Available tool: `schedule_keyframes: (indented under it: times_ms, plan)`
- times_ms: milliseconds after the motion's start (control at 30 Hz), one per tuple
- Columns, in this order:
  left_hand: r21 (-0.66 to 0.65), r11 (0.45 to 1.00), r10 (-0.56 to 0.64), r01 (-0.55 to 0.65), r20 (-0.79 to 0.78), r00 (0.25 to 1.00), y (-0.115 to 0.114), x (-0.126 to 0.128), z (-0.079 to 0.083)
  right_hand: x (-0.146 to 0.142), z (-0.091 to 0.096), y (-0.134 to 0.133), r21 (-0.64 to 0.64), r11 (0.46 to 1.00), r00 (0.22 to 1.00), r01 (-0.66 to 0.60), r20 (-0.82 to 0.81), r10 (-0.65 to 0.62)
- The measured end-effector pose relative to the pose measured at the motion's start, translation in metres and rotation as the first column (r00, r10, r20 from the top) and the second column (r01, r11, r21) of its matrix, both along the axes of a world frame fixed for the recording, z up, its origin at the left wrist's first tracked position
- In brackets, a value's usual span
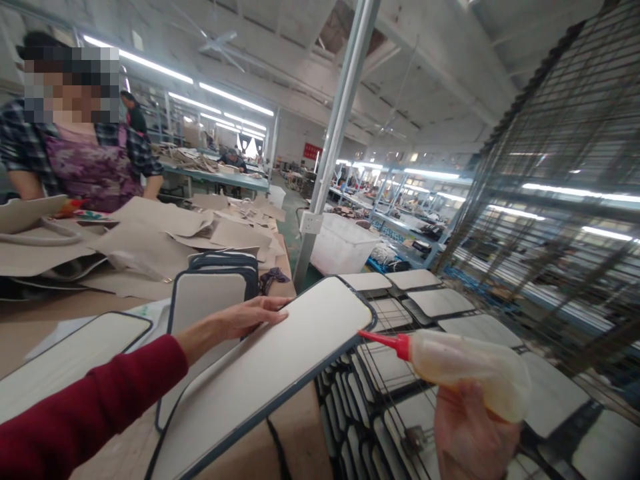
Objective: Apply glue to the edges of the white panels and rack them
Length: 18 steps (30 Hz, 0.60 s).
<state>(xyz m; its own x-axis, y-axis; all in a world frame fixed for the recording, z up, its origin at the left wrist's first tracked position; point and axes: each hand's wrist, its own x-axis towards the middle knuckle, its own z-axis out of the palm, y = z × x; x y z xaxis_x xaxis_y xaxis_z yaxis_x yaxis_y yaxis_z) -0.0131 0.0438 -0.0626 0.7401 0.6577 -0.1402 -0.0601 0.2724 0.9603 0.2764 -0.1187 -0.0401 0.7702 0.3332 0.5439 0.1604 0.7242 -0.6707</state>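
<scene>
My left hand [253, 317] grips the far left edge of a long white panel [270, 360] with rounded corners and a dark rim, thumb on top and fingers underneath. The panel is tilted over the table. In my right hand [473, 427] is a translucent squeeze bottle [470, 370] holding yellowish liquid. Its red nozzle [383, 339] points left, with the tip at the panel's right edge near the far corner; whether it touches I cannot tell. Under and behind the held panel stands a stack of similar dark-rimmed panels [210, 290].
Similar panels [440, 303] lie on a wire rack to the right, with a raised wire mesh [550, 127] above. Another panel [80, 353] lies at left. Beige sheets [150, 233] cover the far table, where a co-worker in an apron [90, 167] stands. A metal post [335, 133] rises beyond.
</scene>
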Motion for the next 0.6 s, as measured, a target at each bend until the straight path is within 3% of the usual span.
schedule_keyframes:
  times_ms: [67, 200, 400, 600]
  plan:
    - [-0.008, 1.000, -0.011, 0.011, 0.009, 1.000, -0.001, 0.000, 0.000, 0.001, -0.002, 0.001, -0.002, 1.000, 1.000, 0.006, -0.023, -0.007]
    - [-0.020, 1.000, -0.006, 0.007, 0.031, 1.000, -0.002, 0.000, -0.004, 0.002, -0.008, 0.000, -0.101, 0.992, 0.994, 0.071, 0.093, -0.061]
    - [-0.043, 0.999, 0.033, -0.031, 0.040, 0.999, -0.001, 0.003, -0.008, 0.002, -0.015, 0.002, -0.095, 0.995, 0.998, 0.009, 0.060, -0.003]
    - [-0.062, 0.995, 0.079, -0.076, 0.040, 0.996, -0.006, 0.008, -0.002, 0.010, -0.030, 0.002, -0.144, 0.987, 0.977, 0.068, 0.212, -0.036]
